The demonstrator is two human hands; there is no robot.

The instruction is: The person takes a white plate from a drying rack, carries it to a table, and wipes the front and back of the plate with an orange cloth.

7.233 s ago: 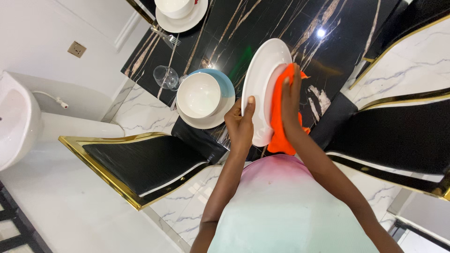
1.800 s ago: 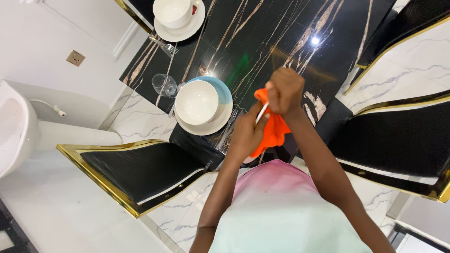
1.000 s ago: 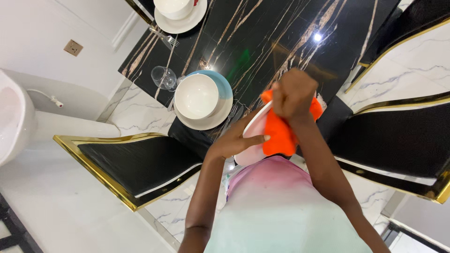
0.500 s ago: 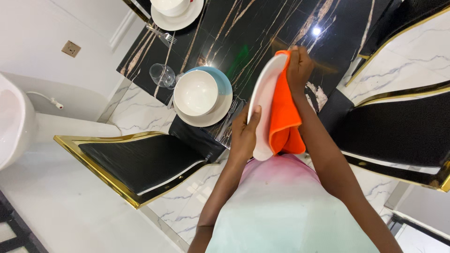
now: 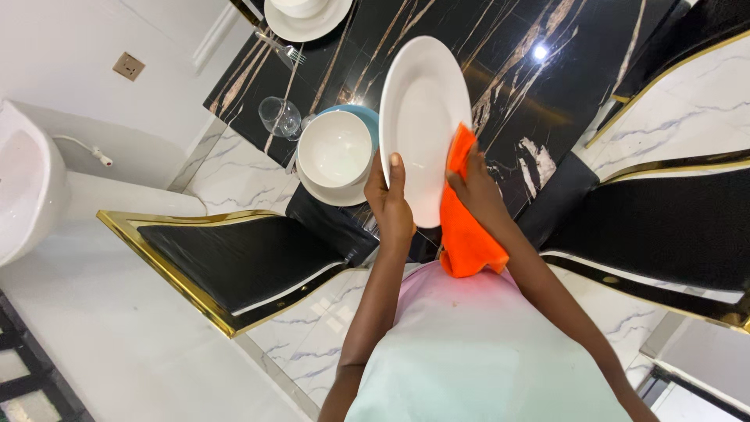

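The left hand (image 5: 391, 205) grips the near edge of a plate (image 5: 423, 117), thumb laid flat on its face, fingers hidden behind. The plate is white, glossy, round, held tilted up above the table (image 5: 500, 70), its face turned toward the camera. The right hand (image 5: 475, 187) is closed on an orange cloth (image 5: 464, 227) and presses a fold of it against the plate's right rim; the rest of the cloth hangs down soft and creased toward the person's chest. The table is polished black stone with pale tan veins and a bright light reflection at its far right. Just left of the plate a white bowl (image 5: 334, 148) sits on a white plate with a blue plate showing behind it. A clear glass (image 5: 280, 117) lies tipped beside the bowl on its far left side. Further off at the far edge stands another white setting (image 5: 306, 16) with a fork (image 5: 281, 48) near it. Black chairs with gold trim stand left (image 5: 226, 262) and right (image 5: 664, 227). A tan square wall socket (image 5: 128, 66) sits on the white wall at the left, above a white basin (image 5: 27, 187).
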